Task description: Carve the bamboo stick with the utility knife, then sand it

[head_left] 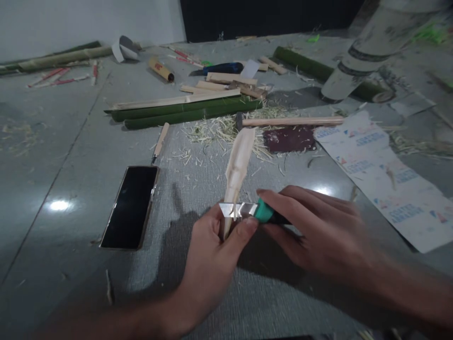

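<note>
A dark phone (130, 207) is laid flat on the grey floor (53, 156), with a small wooden-handled tool (160, 141) just beyond it. Split green bamboo lengths (187, 109) are set beside scattered shavings (219, 130), a hammer (290, 122) and what may be a dark sandpaper sheet (290, 139). Printed paper (385, 174) is spread at the right.

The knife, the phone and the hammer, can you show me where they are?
knife (247, 211): head view, on the flat metal blade between the hands.
phone (130, 207): head view, middle of its dark screen.
hammer (293, 122): head view, midway along its wooden handle.
</note>
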Motion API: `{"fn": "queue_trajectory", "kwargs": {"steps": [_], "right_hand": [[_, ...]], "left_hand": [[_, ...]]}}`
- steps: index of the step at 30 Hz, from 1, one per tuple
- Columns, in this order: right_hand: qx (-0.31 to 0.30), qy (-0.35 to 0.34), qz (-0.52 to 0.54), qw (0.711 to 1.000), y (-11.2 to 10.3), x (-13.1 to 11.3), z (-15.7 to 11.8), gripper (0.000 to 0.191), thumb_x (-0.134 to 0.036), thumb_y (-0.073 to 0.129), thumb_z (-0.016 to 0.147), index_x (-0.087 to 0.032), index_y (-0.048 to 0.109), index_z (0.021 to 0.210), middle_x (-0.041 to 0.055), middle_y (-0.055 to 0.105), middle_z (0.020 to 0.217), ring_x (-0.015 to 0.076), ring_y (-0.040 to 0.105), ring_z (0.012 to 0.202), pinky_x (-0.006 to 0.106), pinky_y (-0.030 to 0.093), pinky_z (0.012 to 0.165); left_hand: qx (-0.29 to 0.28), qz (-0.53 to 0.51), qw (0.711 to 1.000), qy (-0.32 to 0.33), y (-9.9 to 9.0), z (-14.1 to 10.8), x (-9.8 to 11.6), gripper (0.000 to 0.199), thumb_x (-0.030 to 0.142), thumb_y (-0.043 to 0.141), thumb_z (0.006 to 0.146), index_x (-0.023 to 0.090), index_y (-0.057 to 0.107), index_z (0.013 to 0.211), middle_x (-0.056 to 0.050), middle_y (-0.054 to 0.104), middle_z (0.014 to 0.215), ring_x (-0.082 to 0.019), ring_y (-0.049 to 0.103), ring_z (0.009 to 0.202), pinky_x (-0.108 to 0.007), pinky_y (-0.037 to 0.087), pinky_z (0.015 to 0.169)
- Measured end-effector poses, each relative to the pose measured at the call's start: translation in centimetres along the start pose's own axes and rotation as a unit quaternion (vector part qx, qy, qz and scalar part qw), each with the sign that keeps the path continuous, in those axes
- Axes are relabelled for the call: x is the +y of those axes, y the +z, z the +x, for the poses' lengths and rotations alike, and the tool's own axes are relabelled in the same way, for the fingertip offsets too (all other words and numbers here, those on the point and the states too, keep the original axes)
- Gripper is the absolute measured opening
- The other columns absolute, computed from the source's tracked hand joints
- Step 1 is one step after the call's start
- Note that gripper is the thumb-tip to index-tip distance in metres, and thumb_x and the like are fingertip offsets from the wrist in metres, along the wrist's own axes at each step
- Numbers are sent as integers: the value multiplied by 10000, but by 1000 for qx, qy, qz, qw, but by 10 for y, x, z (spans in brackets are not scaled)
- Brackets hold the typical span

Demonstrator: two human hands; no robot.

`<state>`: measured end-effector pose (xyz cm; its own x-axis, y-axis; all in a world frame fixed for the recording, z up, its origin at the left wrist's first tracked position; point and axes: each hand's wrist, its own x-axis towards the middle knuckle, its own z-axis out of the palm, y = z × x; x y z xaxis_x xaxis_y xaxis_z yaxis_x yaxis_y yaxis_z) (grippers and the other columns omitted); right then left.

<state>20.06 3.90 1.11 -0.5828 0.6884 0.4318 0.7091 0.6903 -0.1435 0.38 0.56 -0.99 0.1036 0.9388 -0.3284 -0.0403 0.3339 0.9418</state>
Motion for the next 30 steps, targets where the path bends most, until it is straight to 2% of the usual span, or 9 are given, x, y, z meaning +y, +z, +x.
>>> {"fn": "queue_trajectory", "kwargs": {"steps": [6, 15, 18, 24, 30], "right_hand": [[-2, 33, 0, 999, 5, -3, -1, 209, -279, 558, 1044, -223, 589, 1243, 35, 740, 947, 175, 684, 722, 318, 478, 628], [18, 37, 19, 999, 0, -7, 3, 272, -275, 572, 1046, -191, 565, 1305, 68, 741, 946, 195, 712, 779, 314, 522, 655], [14, 27, 34, 999, -1, -2, 5, 294, -283, 595, 1034, -201, 560, 1314, 71, 745, 963, 208, 720, 796, 322, 538, 664], [-4, 0, 57, 998, 4, 16, 2, 315, -294, 597, 1020, -229, 555, 1326, 73, 759, 1059, 208, 732, 839, 322, 560, 706], [-29, -52, 93, 994, 9, 17, 2, 279, -272, 638, 994, -220, 591, 1264, 54, 743, 951, 192, 700, 777, 308, 522, 659]], "left_hand": [[21, 10, 1000, -4, 1, 0, 0, 448, 576, 689, 948, 220, 499, 756, 75, 341, 570, -91, 261, 498, -243, 225, 442], [42, 4, 999, 8, 4, -4, 3, 485, 572, 633, 987, 211, 466, 709, 67, 347, 574, -89, 277, 513, -236, 228, 440], [41, -10, 999, 9, 4, -5, 1, 437, 536, 657, 984, 208, 494, 745, 67, 362, 593, -87, 286, 524, -231, 224, 444], [-6, -98, 995, 13, 1, -4, -4, 243, 366, 695, 978, 213, 538, 874, 78, 368, 652, -66, 238, 514, -212, 215, 454], [-84, -209, 974, -2, 1, 1, -6, 284, 309, 798, 888, 219, 530, 911, 86, 439, 677, -42, 249, 494, -196, 258, 469]]}}
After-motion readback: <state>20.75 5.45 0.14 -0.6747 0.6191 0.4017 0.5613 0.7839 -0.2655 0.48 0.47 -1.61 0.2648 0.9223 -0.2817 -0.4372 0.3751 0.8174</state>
